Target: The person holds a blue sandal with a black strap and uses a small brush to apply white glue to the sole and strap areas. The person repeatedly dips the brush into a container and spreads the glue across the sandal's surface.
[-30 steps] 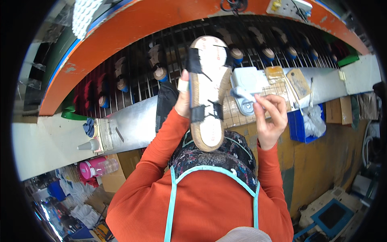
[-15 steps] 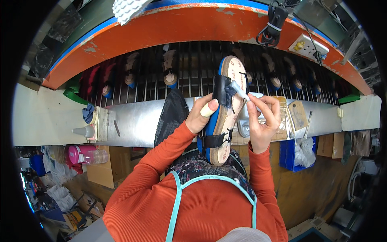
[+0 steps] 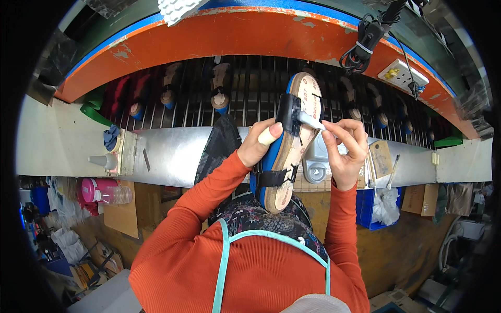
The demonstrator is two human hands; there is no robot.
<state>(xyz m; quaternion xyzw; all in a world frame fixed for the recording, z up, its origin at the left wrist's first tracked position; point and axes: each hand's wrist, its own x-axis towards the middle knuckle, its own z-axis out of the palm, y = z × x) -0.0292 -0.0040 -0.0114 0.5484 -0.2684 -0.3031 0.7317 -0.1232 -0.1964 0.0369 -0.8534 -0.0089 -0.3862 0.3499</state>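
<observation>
My left hand (image 3: pixel 258 143), its thumb wrapped in a pale covering, grips the side of a sandal (image 3: pixel 284 161) near its middle. The sandal is tilted over the metal ledge, with its printed tan underside showing. A blue form (image 3: pixel 259 179) shows along its left edge, and black straps (image 3: pixel 274 179) fold around onto the underside. Between the thumb and fingertips of my right hand (image 3: pixel 347 148), a short whitish tapered piece (image 3: pixel 311 121) is pinched. Its far end meets the upper black strap (image 3: pixel 288 112); I cannot make out whether it is a tool or a strip.
Several sandals (image 3: pixel 220 91) lie on the metal rollers (image 3: pixel 250 94) under an orange machine frame (image 3: pixel 209 39). On the metal ledge (image 3: pixel 167 156) are black mesh (image 3: pixel 216 148), a white container (image 3: pixel 315 171) and a nozzle-shaped piece (image 3: pixel 102 161). A blue bin (image 3: pixel 365 208) sits below right.
The view has shifted slightly. My right hand has moved a little, and the whitish piece now lies flatter against the upper strap. My left hand keeps its hold on the sandal.
</observation>
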